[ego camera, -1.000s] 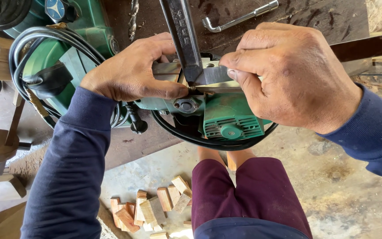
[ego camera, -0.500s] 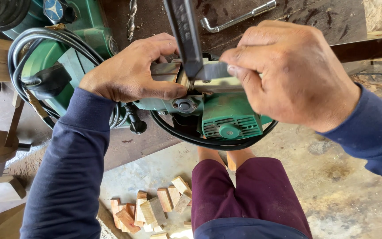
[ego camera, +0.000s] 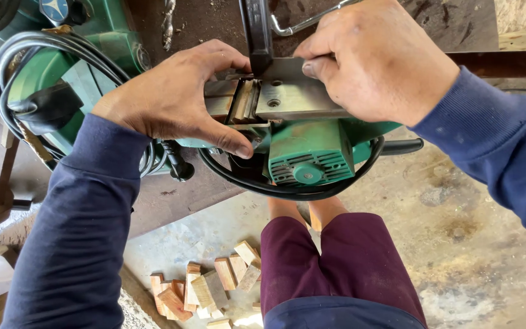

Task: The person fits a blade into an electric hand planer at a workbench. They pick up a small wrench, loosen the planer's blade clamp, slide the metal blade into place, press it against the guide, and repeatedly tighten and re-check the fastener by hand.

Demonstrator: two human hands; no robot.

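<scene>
Gripping the green power planer [ego camera: 312,155] upside down on the worktop [ego camera: 178,201], the left hand [ego camera: 175,97] wraps its fingers around the sole's near end, while the right hand [ego camera: 378,64] pinches the flat metal plate [ego camera: 293,97]. It looks heavy, rigid and smooth-faced; the body seems a safer hold than near the cutter slot.

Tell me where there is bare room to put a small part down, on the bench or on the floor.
The dark wooden bench top is bare between the green power tool and the metal crank handle. The concrete floor right of the maroon shorts is bare too. It is crowded near the left hand and right hand, by the black cable, and at the wood offcuts.
</scene>
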